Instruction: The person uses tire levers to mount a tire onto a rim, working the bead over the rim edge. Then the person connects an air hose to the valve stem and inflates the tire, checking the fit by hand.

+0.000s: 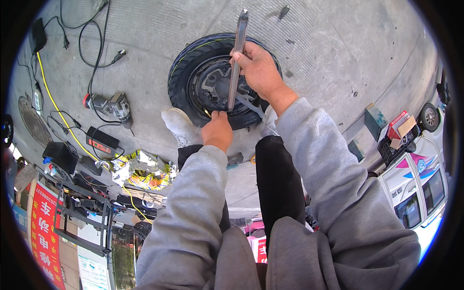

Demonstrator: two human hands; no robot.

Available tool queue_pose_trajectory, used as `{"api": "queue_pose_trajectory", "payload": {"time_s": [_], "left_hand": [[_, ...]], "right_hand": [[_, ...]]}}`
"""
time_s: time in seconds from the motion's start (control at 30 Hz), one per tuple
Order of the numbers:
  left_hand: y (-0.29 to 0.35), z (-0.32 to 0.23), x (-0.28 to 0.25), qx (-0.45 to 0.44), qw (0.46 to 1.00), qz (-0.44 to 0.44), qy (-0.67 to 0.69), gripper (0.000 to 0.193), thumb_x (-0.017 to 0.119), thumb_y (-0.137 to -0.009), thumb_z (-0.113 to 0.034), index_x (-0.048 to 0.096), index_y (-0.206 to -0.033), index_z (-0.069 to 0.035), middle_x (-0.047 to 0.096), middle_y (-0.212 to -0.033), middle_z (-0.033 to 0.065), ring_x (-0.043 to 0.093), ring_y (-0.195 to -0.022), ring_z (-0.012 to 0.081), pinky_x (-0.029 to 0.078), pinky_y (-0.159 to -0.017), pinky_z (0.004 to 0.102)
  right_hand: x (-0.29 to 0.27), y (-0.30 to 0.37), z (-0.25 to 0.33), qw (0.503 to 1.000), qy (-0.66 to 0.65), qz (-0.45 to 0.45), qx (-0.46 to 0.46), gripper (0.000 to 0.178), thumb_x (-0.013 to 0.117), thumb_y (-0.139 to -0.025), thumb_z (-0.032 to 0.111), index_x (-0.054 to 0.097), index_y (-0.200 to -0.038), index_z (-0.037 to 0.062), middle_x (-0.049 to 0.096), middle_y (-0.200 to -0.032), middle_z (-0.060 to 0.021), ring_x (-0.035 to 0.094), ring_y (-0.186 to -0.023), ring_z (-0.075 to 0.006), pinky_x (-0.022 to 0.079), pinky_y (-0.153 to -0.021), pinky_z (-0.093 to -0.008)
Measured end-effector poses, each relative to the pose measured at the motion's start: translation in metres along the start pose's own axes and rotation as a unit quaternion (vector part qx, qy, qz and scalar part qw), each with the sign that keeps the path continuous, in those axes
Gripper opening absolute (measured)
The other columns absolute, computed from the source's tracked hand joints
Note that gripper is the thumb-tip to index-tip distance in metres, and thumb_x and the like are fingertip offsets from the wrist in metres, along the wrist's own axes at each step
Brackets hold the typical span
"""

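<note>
A wheel with a black tyre (180, 82) and a dark metal rim (209, 83) lies flat on the ground between my white shoes (178, 124). My right hand (263, 72) is closed around a long metal tyre lever (236, 79), held slanting across the wheel. The lever's lower end is close to the near side of the rim. At that near side, the fingers of my left hand (217, 131) are curled in against the tyre's inner edge. A small brass-coloured tip (207, 113) shows beside them. What those fingers grip is hidden.
Left of the wheel lie a power drill (113, 106), black cables (99, 48), a yellow cord (50, 94), a black box (102, 140) and a crumpled yellow-silver wrapper (142, 171). At right are a grey-green box (374, 121), a red carton (397, 124) and a white vehicle (415, 179).
</note>
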State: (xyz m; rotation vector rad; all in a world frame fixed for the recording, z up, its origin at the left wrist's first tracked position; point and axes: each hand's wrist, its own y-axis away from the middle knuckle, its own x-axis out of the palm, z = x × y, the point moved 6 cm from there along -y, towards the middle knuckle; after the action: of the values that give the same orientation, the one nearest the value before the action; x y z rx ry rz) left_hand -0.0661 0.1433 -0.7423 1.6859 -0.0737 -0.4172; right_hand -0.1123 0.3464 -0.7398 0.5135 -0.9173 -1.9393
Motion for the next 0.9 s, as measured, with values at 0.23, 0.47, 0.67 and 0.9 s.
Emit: {"api": "queue_pose_trajectory", "payload": {"time_s": [0.23,0.47,0.67,0.9], "left_hand": [[0.001,-0.001,-0.001,0.012,1.0,0.005,0.006,0.04,0.058,-0.085,-0.006,0.057,-0.124,-0.009,0.053,-0.131,0.0161,0.064,-0.108,0.0387,0.052,-0.091,0.0462],[-0.001,-0.005,-0.002,-0.013,1.0,0.028,0.001,0.041,0.059,-0.084,-0.005,0.056,-0.125,-0.007,0.052,-0.132,0.0171,0.063,-0.11,0.0388,0.052,-0.092,0.0462],[0.004,-0.009,-0.007,-0.025,0.998,0.053,-0.008,0.043,0.058,-0.084,-0.005,0.054,-0.127,-0.006,0.051,-0.132,0.0199,0.063,-0.11,0.0407,0.052,-0.093,0.0466],[0.004,-0.009,-0.01,-0.016,0.998,0.057,-0.009,0.044,0.061,-0.083,-0.008,0.053,-0.126,-0.006,0.051,-0.133,0.0209,0.063,-0.11,0.0421,0.053,-0.092,0.0473]], "right_hand": [[0.003,0.001,-0.031,0.999,-0.008,-0.031,-0.01,0.013,0.058,-0.098,0.01,0.063,-0.105,-0.0001,0.065,-0.087,-0.0051,0.061,-0.079,-0.0132,0.05,-0.075,-0.0292],[0.007,0.007,-0.023,0.999,0.026,-0.029,-0.037,0.014,0.056,-0.099,0.01,0.063,-0.105,-0.0013,0.065,-0.088,-0.0047,0.059,-0.081,-0.0107,0.049,-0.076,-0.0272],[0.014,-0.001,-0.035,0.997,0.055,-0.04,-0.039,0.012,0.064,-0.093,0.012,0.066,-0.095,0.0004,0.068,-0.078,-0.0126,0.065,-0.071,-0.025,0.05,-0.069,-0.0372],[0.02,-0.01,-0.049,0.994,0.102,-0.047,-0.01,0.016,0.064,-0.092,0.016,0.067,-0.094,0.0008,0.07,-0.079,-0.0132,0.067,-0.075,-0.0286,0.051,-0.072,-0.0398]]}}
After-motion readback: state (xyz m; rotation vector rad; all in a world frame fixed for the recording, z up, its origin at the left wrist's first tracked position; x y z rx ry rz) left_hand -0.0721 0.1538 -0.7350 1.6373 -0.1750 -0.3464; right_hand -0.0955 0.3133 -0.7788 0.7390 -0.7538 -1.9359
